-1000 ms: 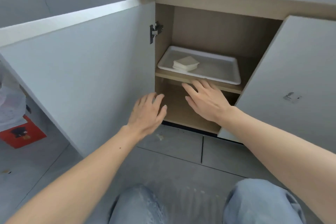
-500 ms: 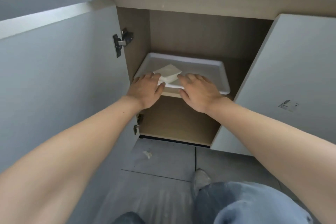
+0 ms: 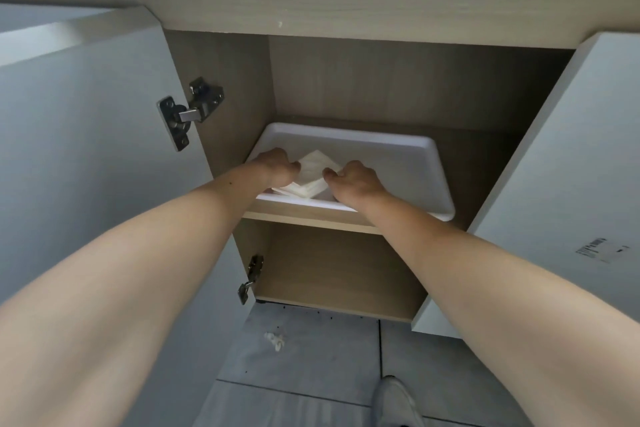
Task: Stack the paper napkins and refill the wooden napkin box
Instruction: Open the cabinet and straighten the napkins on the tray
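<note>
A small stack of white paper napkins (image 3: 313, 177) lies in a white tray (image 3: 398, 163) on the upper shelf of an open cabinet. My left hand (image 3: 275, 166) curls around the stack's left edge. My right hand (image 3: 353, 182) curls around its right edge. Both hands' fingers press against the napkins from the sides. The lower part of the stack is hidden behind the tray's front rim. No wooden napkin box is in view.
The left cabinet door (image 3: 86, 149) and the right door (image 3: 571, 184) stand open on either side of my arms. A wooden shelf edge (image 3: 311, 218) lies under the tray, with a lower compartment below. Grey floor tiles (image 3: 311, 350) and my shoe (image 3: 396, 399) lie beneath.
Both hands have moved forward from the shelf's front edge into the tray and closed on the napkin stack from the two sides. My view has moved closer to the cabinet.
</note>
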